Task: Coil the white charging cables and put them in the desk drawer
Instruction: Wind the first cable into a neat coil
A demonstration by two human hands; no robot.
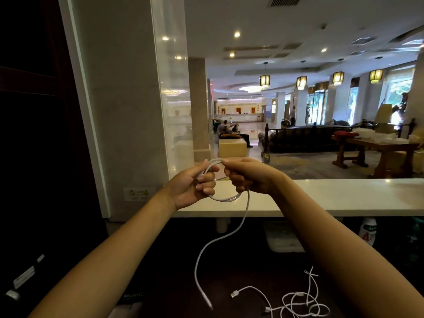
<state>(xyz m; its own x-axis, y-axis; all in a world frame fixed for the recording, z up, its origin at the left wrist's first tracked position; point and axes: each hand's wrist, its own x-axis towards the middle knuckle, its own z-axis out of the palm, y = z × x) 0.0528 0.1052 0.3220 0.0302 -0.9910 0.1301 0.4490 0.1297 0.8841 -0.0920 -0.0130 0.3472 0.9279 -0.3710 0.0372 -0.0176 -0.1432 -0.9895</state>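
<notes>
2 hands (195,183) (249,177) around 1 white cable (229,199)

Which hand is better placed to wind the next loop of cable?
Right: the hanging tail of the thin white charging cable runs from the right hand, while the left hand grips the finished loops.

One white cable (223,200), partly looped, dangles its tail over the desk (174,278); a second cable (298,294) lies tangled there.
</notes>
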